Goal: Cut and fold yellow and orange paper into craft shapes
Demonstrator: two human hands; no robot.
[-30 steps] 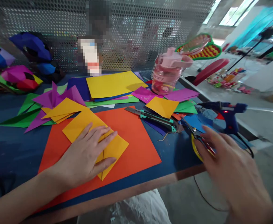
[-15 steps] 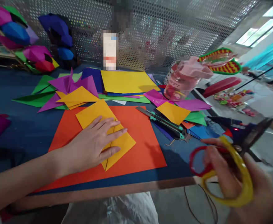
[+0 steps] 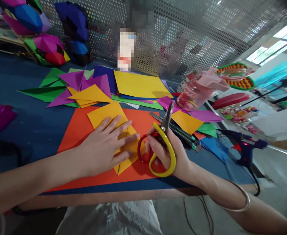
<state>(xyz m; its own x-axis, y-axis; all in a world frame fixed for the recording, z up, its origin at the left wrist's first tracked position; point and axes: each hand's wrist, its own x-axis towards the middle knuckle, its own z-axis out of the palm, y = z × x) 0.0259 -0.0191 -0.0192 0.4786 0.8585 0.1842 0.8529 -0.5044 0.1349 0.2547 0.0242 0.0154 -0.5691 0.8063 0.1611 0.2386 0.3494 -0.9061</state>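
Folded golden paper (image 3: 109, 112) lay near the front edge of a blue table (image 3: 35, 117), on top of an orange-red sheet (image 3: 77, 130), held down by a person's left hand (image 3: 105, 147). From where I stood, that hand was flat, fingers apart, pressing on the paper and gripping nothing. Just beside it, the right hand (image 3: 175, 150) was wrapped around the red and yellow handles of scissors (image 3: 163, 128), the blades pointing away from the person.

The paper looked light and crisp, firm enough to keep a crease but easily bent or torn, and likely to slide on the sheet beneath. A flat palm seemed best for steadying it, a pinch at an outer corner for lifting.

Counted, largest first: one table, one orange-red sheet, one yellow sheet (image 3: 142, 84) atop the stack behind, one pink bottle (image 3: 194, 91), one glue gun (image 3: 247, 150), the one folded paper, one pair of scissors, one loose golden piece (image 3: 187, 121) and one bangle (image 3: 248, 201) on the right forearm. Purple pieces (image 3: 100, 85) and green pieces (image 3: 42, 94) at the left overlapped too much to number.
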